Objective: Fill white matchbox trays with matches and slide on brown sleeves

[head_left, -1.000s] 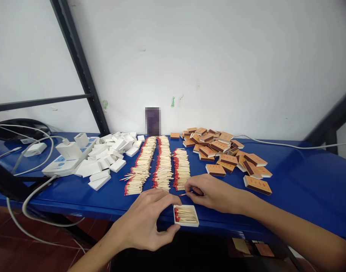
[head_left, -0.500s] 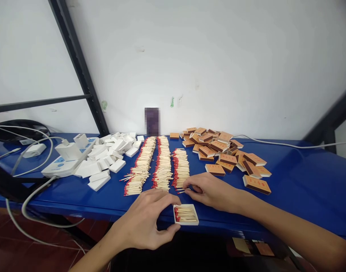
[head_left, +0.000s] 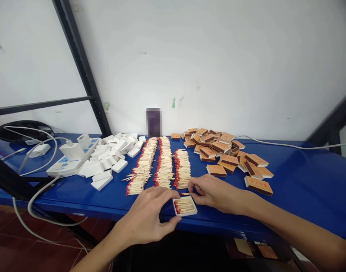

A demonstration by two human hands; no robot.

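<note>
My left hand grips a small white matchbox tray between thumb and fingers at its left end, at the table's front edge. Red-tipped matches lie side by side inside it. Just behind the tray, my right hand pinches a match between thumb and forefinger, its red head pointing left. Whether a second match is in that pinch, I cannot tell. Beyond the hands, matches stand in three long rows; the shortest row is closest to my right hand.
Loose white trays are heaped on the left, beside a white power strip with chargers and cables. Orange matchbox sleeves form a pile on the right. A dark pixelated rectangle stands against the wall behind the blue table.
My right hand has drawn a match away from the short row, toward the tray. My left hand has raised and slightly tilted the tray, bringing the two closer together.
</note>
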